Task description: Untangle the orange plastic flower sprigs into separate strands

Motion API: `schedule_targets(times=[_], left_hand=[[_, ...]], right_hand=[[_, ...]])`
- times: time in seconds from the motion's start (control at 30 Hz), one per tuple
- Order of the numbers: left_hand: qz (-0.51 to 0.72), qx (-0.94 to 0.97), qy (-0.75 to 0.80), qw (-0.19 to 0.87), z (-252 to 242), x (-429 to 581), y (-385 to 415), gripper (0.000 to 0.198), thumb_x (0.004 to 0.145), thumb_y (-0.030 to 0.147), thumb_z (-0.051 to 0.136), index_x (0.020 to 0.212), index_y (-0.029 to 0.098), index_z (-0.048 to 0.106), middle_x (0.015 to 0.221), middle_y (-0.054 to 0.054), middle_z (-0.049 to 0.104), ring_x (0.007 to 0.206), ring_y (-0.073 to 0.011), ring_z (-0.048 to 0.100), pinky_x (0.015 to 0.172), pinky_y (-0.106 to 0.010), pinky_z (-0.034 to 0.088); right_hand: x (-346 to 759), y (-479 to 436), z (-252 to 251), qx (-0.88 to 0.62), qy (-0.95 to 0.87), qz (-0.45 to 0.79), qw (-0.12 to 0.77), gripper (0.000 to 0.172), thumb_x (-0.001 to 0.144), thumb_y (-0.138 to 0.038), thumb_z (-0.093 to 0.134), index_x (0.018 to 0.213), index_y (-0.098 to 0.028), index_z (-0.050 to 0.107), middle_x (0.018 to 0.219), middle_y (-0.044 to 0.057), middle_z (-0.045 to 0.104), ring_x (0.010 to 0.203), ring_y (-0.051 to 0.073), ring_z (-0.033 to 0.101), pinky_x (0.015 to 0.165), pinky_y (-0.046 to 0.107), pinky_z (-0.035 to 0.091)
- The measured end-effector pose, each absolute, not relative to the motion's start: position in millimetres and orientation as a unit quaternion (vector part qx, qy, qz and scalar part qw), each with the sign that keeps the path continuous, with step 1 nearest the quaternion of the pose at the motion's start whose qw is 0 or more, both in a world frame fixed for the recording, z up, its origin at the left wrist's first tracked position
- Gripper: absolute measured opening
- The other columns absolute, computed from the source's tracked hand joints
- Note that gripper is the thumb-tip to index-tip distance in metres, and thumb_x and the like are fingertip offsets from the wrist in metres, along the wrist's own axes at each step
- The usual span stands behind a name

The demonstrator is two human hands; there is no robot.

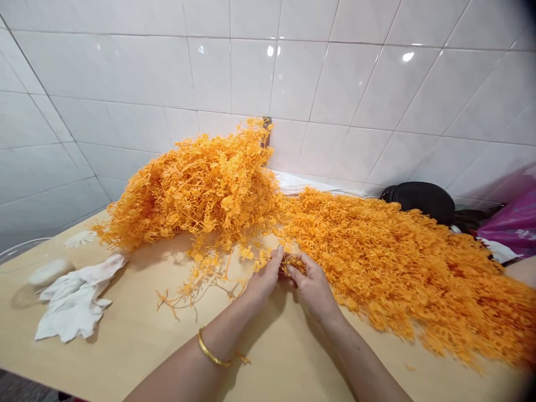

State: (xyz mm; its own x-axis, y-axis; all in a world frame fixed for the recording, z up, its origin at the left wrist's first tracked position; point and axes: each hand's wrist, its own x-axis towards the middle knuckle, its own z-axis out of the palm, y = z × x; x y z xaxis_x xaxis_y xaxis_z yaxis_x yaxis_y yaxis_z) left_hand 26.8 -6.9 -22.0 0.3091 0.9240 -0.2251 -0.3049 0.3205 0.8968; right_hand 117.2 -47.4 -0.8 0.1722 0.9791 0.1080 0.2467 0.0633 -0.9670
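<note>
Both my hands meet at the middle of the tan table (138,335). My left hand (263,277), a gold bangle on its wrist, pinches a small orange plastic piece (293,262) with closed fingers. My right hand (312,285) grips the same piece from the other side, fingers curled round it. A tall heap of orange plastic sprigs (201,187) rises just beyond my left hand against the tiled wall. A wider, flatter spread of orange pieces (402,268) lies right of my right hand. Loose orange stems (188,293) lie scattered left of my hands.
A crumpled white cloth (73,301) and a pale rounded object (50,272) lie at the table's left. A black bag (421,200) and a purple plastic bag (513,223) sit at the back right. White tiled walls close the corner.
</note>
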Motion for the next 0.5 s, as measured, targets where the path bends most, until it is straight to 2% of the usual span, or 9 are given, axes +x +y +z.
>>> schedule_targets(times=[0.13, 0.2, 0.37, 0.5], left_hand=[[0.491, 0.474, 0.448, 0.578, -16.1, 25.1, -5.8, 0.019, 0.071, 0.03, 0.059, 0.057, 0.017, 0.059, 0.061, -0.002, 0.058, 0.063, -0.0121, 0.051, 0.061, -0.02, 0.037], [0.506, 0.485, 0.449, 0.555, -14.8, 26.2, -5.8, 0.021, 0.07, 0.023, 0.061, 0.05, 0.018, 0.055, 0.055, 0.0, 0.052, 0.056, -0.0107, 0.047, 0.057, -0.021, 0.035], [0.523, 0.435, 0.404, 0.612, -19.3, 33.2, -12.2, 0.029, 0.066, 0.028, 0.065, 0.048, 0.018, 0.045, 0.044, 0.005, 0.038, 0.044, -0.0078, 0.035, 0.045, -0.022, 0.028], [0.532, 0.359, 0.378, 0.667, -19.6, 39.3, -19.9, 0.033, 0.064, 0.035, 0.066, 0.05, 0.017, 0.041, 0.043, 0.007, 0.034, 0.041, -0.0062, 0.031, 0.042, -0.022, 0.026]], right_hand=[[119.6, -47.5, 0.2, -0.589, -0.597, 0.334, 0.43, 0.011, 0.075, -0.019, 0.042, 0.07, -0.017, 0.052, 0.06, 0.0, 0.052, 0.053, 0.011, 0.044, 0.05, 0.022, 0.032], [118.1, -50.7, 3.7, -0.601, -0.643, 0.282, 0.382, 0.013, 0.073, -0.013, 0.04, 0.065, -0.017, 0.049, 0.062, 0.0, 0.052, 0.056, 0.012, 0.044, 0.052, 0.022, 0.031], [112.7, -62.7, 16.4, -0.653, -0.687, 0.156, 0.276, 0.015, 0.069, -0.004, 0.037, 0.063, -0.018, 0.04, 0.063, 0.001, 0.049, 0.058, 0.012, 0.043, 0.053, 0.022, 0.028], [111.8, -72.7, 21.6, -0.652, -0.703, 0.122, 0.257, 0.017, 0.068, -0.002, 0.035, 0.064, -0.018, 0.038, 0.066, 0.002, 0.05, 0.061, 0.013, 0.043, 0.056, 0.023, 0.029]])
